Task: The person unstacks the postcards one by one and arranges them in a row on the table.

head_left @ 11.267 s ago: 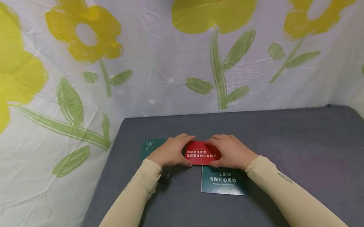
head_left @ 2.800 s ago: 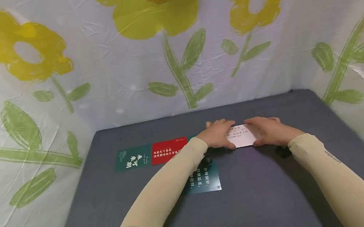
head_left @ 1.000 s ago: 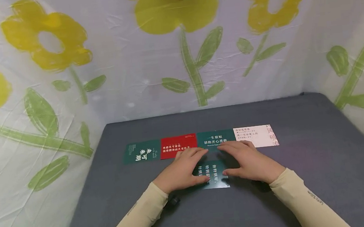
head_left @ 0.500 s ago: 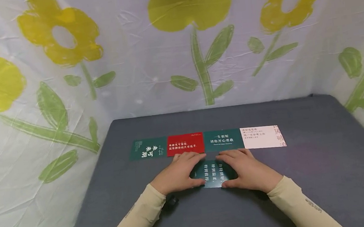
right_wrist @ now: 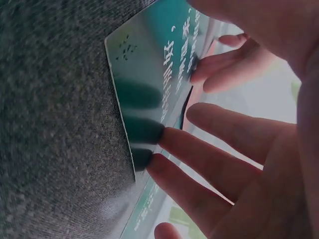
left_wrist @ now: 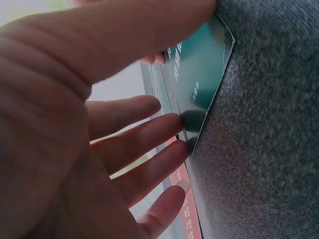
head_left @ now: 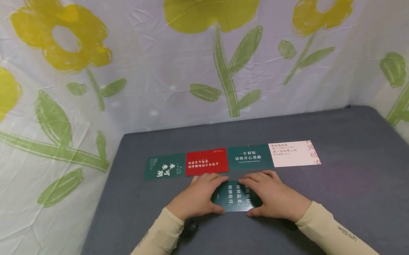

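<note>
A dark green card with white writing [head_left: 236,195] lies on the grey table [head_left: 344,196] between my two hands. My left hand [head_left: 200,194] lies over its left end and my right hand [head_left: 274,193] over its right end. The thumbs sit at the near edge. In the left wrist view, the straight fingers of my left hand [left_wrist: 124,139] touch the edge of the card [left_wrist: 199,74]. The right wrist view shows the fingertips of my right hand [right_wrist: 224,164] on the far edge of the card [right_wrist: 149,69]. The card sits a little askew.
Just beyond the hands, a row of cards lies edge to edge: green [head_left: 164,167], red [head_left: 206,162], green [head_left: 250,157] and pale pink [head_left: 294,153]. A sheet printed with yellow flowers [head_left: 198,62] hangs behind and at both sides of the table.
The red, green and pink cards were laid into the row one after another. In the last second, both hands have stayed on the near green card, which has turned slightly.
</note>
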`<state>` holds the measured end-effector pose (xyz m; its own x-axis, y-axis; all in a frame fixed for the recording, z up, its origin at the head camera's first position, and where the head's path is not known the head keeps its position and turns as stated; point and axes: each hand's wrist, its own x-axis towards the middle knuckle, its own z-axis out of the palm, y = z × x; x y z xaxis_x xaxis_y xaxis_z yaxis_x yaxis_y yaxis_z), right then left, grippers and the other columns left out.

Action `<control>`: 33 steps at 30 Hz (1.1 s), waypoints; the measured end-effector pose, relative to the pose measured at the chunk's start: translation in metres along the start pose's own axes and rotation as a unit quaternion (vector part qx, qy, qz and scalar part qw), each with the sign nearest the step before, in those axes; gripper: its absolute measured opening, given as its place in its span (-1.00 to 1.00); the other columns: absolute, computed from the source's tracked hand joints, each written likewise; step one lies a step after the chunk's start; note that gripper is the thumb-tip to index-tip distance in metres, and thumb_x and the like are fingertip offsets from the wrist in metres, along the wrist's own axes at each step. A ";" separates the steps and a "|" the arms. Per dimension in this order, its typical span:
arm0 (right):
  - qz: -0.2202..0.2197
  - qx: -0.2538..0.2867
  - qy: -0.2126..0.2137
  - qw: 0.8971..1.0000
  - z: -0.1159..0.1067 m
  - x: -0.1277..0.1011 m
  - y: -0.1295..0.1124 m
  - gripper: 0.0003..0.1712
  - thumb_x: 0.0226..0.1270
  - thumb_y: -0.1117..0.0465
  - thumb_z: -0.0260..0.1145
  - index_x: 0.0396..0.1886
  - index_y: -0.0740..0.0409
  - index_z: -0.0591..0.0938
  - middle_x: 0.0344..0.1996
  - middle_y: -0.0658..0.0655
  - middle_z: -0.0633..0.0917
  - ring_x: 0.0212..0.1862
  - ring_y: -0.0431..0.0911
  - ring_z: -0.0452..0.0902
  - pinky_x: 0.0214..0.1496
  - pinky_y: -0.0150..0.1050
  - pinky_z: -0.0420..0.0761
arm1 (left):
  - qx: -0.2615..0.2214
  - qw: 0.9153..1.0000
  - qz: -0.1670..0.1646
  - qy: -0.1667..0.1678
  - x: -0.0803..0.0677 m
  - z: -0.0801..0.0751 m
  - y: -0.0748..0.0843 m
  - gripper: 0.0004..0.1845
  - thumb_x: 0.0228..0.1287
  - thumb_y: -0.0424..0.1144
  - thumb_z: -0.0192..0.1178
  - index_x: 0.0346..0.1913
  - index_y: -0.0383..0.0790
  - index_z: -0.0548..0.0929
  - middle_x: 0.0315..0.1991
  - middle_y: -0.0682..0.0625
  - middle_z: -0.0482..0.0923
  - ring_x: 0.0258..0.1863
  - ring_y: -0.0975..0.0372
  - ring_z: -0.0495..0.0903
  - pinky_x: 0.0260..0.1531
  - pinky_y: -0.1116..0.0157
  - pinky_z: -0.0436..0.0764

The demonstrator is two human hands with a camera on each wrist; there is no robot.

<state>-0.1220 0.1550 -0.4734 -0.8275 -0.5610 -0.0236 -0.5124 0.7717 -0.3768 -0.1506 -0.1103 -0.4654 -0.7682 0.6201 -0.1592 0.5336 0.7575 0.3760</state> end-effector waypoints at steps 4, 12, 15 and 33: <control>0.006 0.003 0.005 1.000 -0.002 -0.001 0.000 -0.03 0.06 -0.11 0.75 0.45 0.10 0.60 0.36 0.06 0.67 0.42 0.05 0.54 0.55 0.29 0.30 | -0.008 1.000 -0.003 -0.004 0.000 -0.001 0.001 0.00 0.06 0.07 0.68 0.58 -0.05 0.48 0.47 0.01 0.55 0.48 0.10 0.47 0.52 -0.06 0.39; 0.007 0.007 0.002 1.000 -0.001 0.001 -0.002 -0.06 0.08 -0.06 0.75 0.43 0.15 0.62 0.36 0.10 0.68 0.44 0.06 0.54 0.54 0.28 0.32 | -0.007 1.000 -0.012 -0.005 -0.002 -0.001 0.000 0.03 -0.01 0.06 0.72 0.57 -0.04 0.51 0.47 0.01 0.57 0.49 0.10 0.48 0.49 -0.03 0.41; 0.008 0.008 0.003 1.000 0.000 0.001 -0.001 -0.08 0.08 -0.04 0.75 0.42 0.16 0.62 0.35 0.11 0.69 0.42 0.06 0.55 0.54 0.26 0.33 | -0.007 1.000 -0.013 -0.004 -0.002 -0.001 0.001 0.03 -0.02 0.06 0.72 0.56 -0.04 0.51 0.47 0.01 0.57 0.48 0.11 0.49 0.49 -0.02 0.42; -0.009 0.000 0.019 1.000 0.000 0.003 0.001 -0.09 0.04 -0.08 0.75 0.39 0.11 0.65 0.29 0.08 0.71 0.35 0.04 0.59 0.53 0.23 0.39 | -0.006 1.000 -0.014 -0.011 0.001 -0.002 0.001 0.09 -0.02 0.09 0.72 0.61 -0.03 0.45 0.48 0.02 0.54 0.46 0.13 0.49 0.55 -0.03 0.45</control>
<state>-0.1246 0.1542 -0.4735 -0.8259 -0.5635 0.0188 -0.5278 0.7610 -0.3772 -0.1518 -0.1091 -0.4635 -0.7749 0.6029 -0.1895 0.5078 0.7725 0.3812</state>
